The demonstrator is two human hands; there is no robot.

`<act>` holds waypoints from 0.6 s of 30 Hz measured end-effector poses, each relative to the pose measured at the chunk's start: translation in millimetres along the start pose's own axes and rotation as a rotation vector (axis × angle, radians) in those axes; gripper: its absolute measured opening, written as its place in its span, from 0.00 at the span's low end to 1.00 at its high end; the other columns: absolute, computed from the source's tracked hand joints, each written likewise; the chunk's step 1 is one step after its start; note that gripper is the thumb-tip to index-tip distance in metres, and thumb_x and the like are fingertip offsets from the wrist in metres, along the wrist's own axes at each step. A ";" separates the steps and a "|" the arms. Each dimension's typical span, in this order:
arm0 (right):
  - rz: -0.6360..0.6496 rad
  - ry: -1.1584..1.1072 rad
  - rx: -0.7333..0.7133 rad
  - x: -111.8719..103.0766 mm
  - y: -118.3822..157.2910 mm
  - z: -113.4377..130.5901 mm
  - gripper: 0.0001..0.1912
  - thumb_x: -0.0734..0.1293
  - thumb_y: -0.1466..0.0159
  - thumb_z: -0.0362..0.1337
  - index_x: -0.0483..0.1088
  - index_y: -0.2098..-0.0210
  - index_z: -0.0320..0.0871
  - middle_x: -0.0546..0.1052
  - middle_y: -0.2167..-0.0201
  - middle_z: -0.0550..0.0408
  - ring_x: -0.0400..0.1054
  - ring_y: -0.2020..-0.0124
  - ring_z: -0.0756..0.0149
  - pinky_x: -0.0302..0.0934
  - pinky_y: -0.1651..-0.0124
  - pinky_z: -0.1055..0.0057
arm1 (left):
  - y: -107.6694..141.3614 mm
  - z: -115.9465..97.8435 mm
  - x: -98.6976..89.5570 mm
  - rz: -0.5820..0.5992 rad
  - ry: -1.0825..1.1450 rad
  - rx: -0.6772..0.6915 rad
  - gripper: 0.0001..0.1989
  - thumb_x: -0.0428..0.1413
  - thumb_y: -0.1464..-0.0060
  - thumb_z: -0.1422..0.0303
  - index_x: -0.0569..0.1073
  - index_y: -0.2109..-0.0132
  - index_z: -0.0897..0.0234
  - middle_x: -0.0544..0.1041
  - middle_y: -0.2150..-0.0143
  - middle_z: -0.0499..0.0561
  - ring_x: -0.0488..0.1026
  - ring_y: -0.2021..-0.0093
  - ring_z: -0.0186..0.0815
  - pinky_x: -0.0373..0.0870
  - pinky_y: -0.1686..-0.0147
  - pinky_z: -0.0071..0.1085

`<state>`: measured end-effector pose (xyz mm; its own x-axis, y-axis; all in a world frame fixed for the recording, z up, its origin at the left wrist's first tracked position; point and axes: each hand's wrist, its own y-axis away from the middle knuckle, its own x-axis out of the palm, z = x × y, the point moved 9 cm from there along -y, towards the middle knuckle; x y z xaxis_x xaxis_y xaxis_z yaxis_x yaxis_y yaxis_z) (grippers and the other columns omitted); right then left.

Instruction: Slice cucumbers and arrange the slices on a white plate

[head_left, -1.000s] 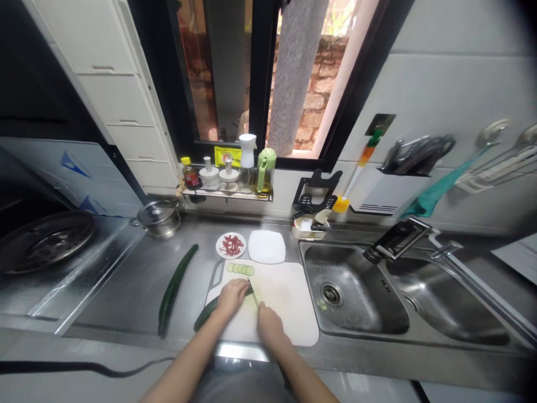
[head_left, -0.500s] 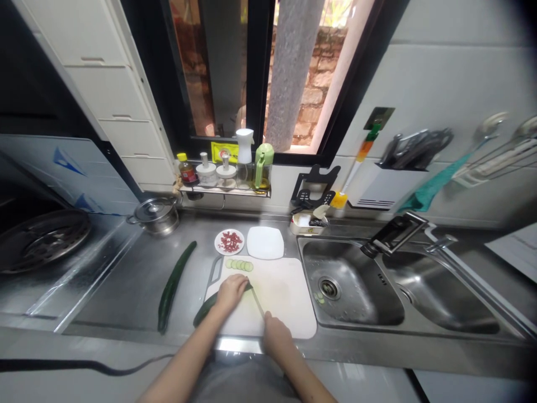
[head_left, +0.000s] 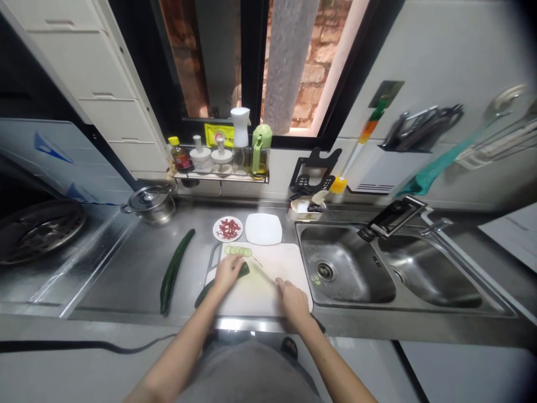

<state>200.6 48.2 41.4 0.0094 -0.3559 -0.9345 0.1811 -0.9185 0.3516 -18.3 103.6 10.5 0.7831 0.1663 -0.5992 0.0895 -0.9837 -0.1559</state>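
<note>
On the white cutting board, my left hand is closed around a dark green cucumber. The cucumber's cut end shows just past my fingertips. A short row of pale cucumber slices lies at the far edge of the board, just beyond that hand. My right hand grips a knife, its blurred blade slanting toward the upper left over the board, apart from the cucumber. The dark handle end sticks out below my right palm. A second, whole cucumber rests on the steel counter to the left.
Behind the board stand a plate of chopped red pieces and a white square plate. A double sink borders the board on the right. A lidded pot is at the back left, beside a condiment rack.
My right hand and the knife have moved right, away from the cucumber's cut end. My left hand stays on the cucumber. The whole view has shifted slightly.
</note>
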 end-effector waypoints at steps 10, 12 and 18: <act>-0.577 0.137 -0.123 -45.9 2.5 -19.6 0.22 0.60 0.36 0.31 0.67 0.44 0.51 0.71 0.51 0.47 0.60 0.63 0.63 0.48 0.60 0.66 | -13.9 -22.9 -14.8 0.001 0.330 -0.071 0.18 0.50 0.42 0.57 0.77 0.57 0.64 0.79 0.55 0.54 0.74 0.53 0.40 0.68 0.50 0.36; -0.567 0.129 -0.118 -47.4 1.7 -22.1 0.23 0.59 0.36 0.31 0.67 0.43 0.52 0.70 0.50 0.47 0.59 0.63 0.62 0.48 0.59 0.65 | -13.8 -33.5 -10.7 0.082 0.343 -0.053 0.17 0.51 0.43 0.58 0.77 0.56 0.64 0.79 0.54 0.54 0.74 0.52 0.39 0.69 0.50 0.35; -0.457 0.115 -0.086 -42.6 -2.2 -25.1 0.26 0.58 0.37 0.29 0.65 0.41 0.51 0.66 0.46 0.45 0.57 0.60 0.59 0.48 0.56 0.64 | -4.5 -61.8 0.8 0.277 0.140 0.052 0.20 0.60 0.50 0.59 0.76 0.51 0.62 0.75 0.49 0.55 0.70 0.49 0.42 0.67 0.48 0.36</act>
<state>224.5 69.7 79.1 0.0174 0.1067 -0.9941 0.2726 -0.9571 -0.0980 19.9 103.9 59.3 0.8507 -0.1225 -0.5112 -0.1678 -0.9849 -0.0434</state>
